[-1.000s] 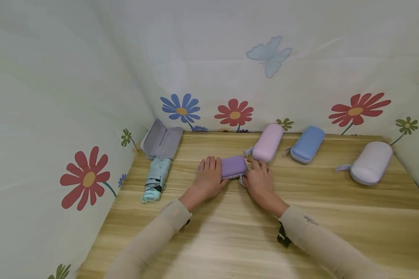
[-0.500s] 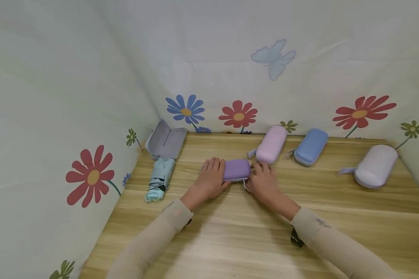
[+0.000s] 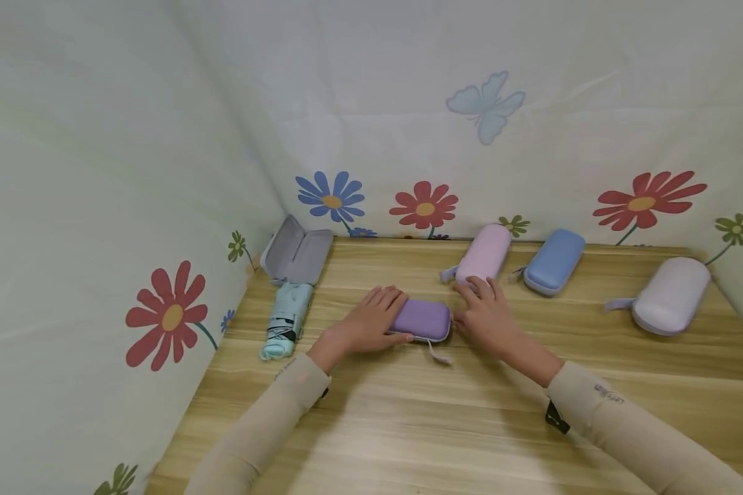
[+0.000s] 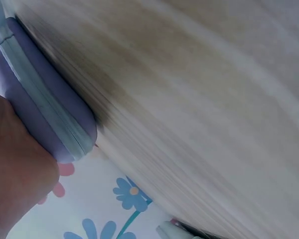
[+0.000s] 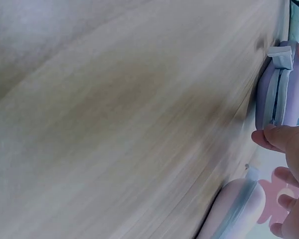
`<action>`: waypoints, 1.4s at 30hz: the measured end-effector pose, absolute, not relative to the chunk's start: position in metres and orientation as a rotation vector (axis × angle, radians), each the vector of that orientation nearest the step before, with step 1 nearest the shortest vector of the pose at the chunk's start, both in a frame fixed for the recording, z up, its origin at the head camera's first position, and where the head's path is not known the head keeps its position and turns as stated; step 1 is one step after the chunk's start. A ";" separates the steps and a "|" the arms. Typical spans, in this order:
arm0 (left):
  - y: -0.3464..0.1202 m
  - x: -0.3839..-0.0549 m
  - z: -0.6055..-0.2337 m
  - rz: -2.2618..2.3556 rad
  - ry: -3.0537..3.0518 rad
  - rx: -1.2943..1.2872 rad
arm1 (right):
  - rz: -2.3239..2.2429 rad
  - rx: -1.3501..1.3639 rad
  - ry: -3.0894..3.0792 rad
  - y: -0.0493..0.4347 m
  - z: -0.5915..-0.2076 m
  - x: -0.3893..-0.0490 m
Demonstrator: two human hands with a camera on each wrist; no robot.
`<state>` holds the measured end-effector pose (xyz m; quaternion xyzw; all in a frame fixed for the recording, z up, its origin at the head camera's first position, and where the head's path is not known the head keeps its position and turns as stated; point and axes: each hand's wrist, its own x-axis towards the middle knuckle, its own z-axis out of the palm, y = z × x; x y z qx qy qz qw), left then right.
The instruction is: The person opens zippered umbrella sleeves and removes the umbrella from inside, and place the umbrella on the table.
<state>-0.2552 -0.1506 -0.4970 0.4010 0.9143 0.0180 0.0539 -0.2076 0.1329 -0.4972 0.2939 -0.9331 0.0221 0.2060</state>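
Observation:
A purple zippered case (image 3: 422,320) lies on the table, with a pale zip band and a short strap (image 3: 439,354) sticking out from its front. My left hand (image 3: 371,323) holds its left end, fingers over the top and thumb along the front. At the opposite end is my right hand (image 3: 488,317); in the right wrist view its thumb and index finger pinch at the zip (image 5: 273,121), the pull itself mostly hidden by the fingertips. A dark slit shows along the zip band there. The other right fingers spread towards the pink case (image 3: 486,253).
A blue case (image 3: 554,261) and a whitish case (image 3: 671,295) lie to the right. An opened grey case (image 3: 303,254) stands at the back left, touching a folded mint umbrella (image 3: 289,320). Flower-printed sheeting (image 3: 378,137) walls the table's back and left.
My right hand has moved from the case's front right corner round its right end. The strap now lies loose in front. The purple case has shifted slightly nearer and to the right.

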 end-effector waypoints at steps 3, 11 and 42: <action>-0.151 -0.255 -0.498 0.051 2.778 1.230 | 0.059 0.828 -2.573 0.135 -0.499 -0.209; -0.149 -0.256 -0.499 0.028 2.766 1.254 | 0.088 0.817 -2.499 0.140 -0.502 -0.217; -0.064 -0.247 -0.483 0.381 2.962 -0.155 | 0.099 0.968 -2.448 0.138 -0.503 -0.217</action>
